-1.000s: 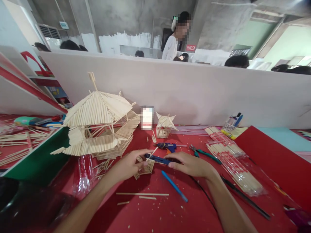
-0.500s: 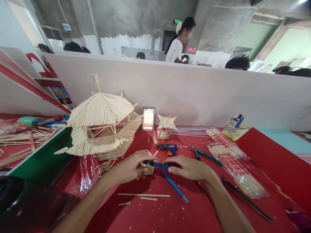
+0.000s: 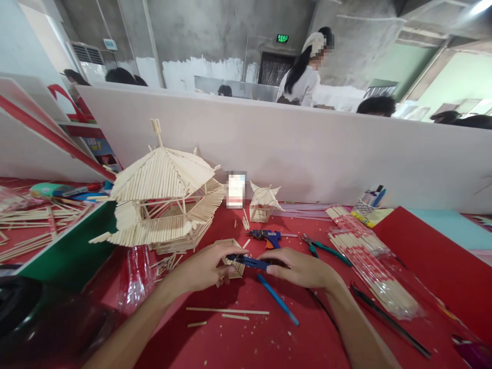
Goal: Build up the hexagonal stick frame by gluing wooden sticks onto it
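Big pavilion (image 3: pixel 163 197) of sticks is standing on the red table (image 3: pixel 269 338), and everything below is placed off it. Pack of sticks (image 3: pixel 369 256) in clear wrap is lying well to its right. Left hand (image 3: pixel 203 266) is sitting just in front of the pavilion's right corner, fingers curled and pinching down on the panel (image 3: pixel 231 256), a small flat fan of glued sticks lying on the table there. Right hand (image 3: pixel 302 266) is further right of the pavilion, closed round the blue cutter (image 3: pixel 249 262), whose tip is meeting the panel at the left fingertips. Pen (image 3: pixel 277 299) is lying in front of the right hand; glue gun (image 3: pixel 265 236) and pliers (image 3: pixel 321 246) are lying behind it, small pavilion (image 3: pixel 263 202) further back by the wall. Loose sticks (image 3: pixel 226 310) are lying nearest the camera. The panel is looking very light, stiff but fragile, likely to split at the glue joints; best held flat by its edges, pressing gently, fingers clear of the blade. Versus half a second ago, both hands and cutter are sitting almost where they were, grip unchanged; the view is tilting slightly up, and the person standing behind the wall has moved right.
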The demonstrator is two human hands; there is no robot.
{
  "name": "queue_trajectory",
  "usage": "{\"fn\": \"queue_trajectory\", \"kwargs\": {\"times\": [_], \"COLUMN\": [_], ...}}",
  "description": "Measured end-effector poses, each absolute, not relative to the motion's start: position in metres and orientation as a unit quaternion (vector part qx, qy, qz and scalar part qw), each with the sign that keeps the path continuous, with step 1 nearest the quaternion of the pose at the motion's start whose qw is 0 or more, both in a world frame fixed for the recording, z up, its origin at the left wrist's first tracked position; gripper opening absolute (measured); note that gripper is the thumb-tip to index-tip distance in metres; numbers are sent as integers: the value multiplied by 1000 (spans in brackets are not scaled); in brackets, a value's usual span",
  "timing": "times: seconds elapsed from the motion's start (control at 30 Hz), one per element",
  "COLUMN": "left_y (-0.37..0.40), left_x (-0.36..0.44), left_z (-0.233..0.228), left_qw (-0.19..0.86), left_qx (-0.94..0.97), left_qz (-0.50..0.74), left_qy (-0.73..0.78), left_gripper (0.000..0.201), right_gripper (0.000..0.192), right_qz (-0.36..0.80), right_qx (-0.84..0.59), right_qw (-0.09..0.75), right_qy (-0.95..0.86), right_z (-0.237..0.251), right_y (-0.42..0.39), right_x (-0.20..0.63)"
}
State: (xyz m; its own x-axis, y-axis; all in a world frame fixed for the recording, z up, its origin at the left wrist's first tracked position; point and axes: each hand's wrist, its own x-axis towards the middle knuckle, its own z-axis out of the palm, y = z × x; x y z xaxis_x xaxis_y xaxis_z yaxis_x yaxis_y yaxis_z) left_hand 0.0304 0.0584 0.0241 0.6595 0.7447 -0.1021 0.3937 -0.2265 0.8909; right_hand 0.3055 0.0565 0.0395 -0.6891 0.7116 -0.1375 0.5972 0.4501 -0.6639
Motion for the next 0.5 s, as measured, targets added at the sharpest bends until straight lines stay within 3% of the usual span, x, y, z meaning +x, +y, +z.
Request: {"fn": "queue_trajectory", "kwargs": {"times": [0.27,0.5], "left_y": [60,55], "left_x": [28,29], "left_z": [23,44], "left_qw": [418,398], "left_qx": [810,831], "left_qz": [185,173], "left_qy": [367,349], "left_gripper": [56,50], "right_gripper": [45,43], "right_qz": [325,225], "right_qx": [-404,-441], "right_qw": [56,24], "right_qy": [-853,-869], "right_z": [40,44], "right_y": [53,36], "right_x": [300,276]}}
